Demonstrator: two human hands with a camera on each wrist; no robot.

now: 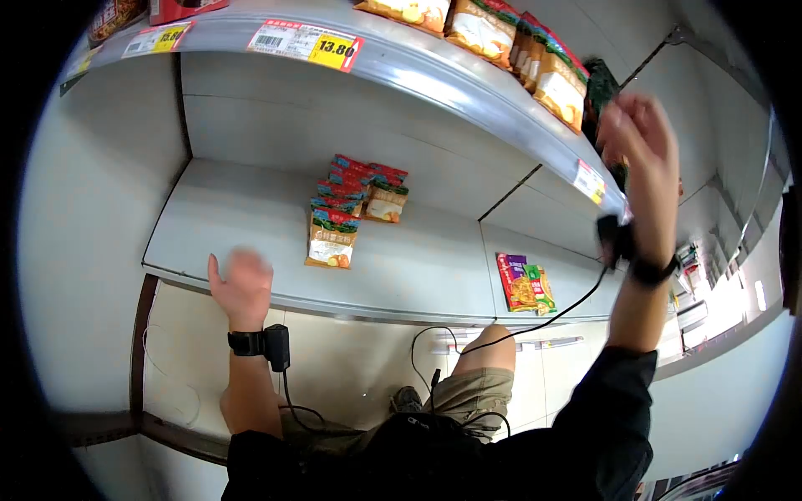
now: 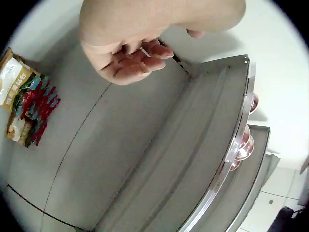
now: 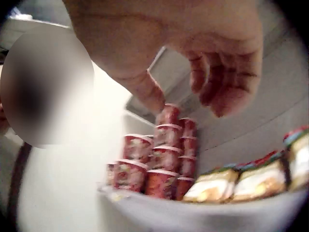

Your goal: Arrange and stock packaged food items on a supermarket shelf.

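Note:
My left hand [image 1: 242,288] hovers over the front edge of the lower shelf [image 1: 418,280], its fingers loosely bent with nothing in them. To its right on that shelf stand brown-and-white packets [image 1: 332,238] with red tops, lined up in a row with more beside it. My right hand [image 1: 643,138] is raised at the right end of the upper shelf, blurred in the head view. In the right wrist view its thumb and fingers are apart and hold nothing. Similar packets [image 1: 560,88] stand on the upper shelf near it.
Red cups [image 3: 166,154] are stacked on the upper shelf. A purple-and-red packet [image 1: 514,284] and a green packet [image 1: 541,288] lie at the lower shelf's right part. Price tags [image 1: 307,44] line the upper shelf's edge. A black cable [image 1: 576,302] hangs from the right wrist.

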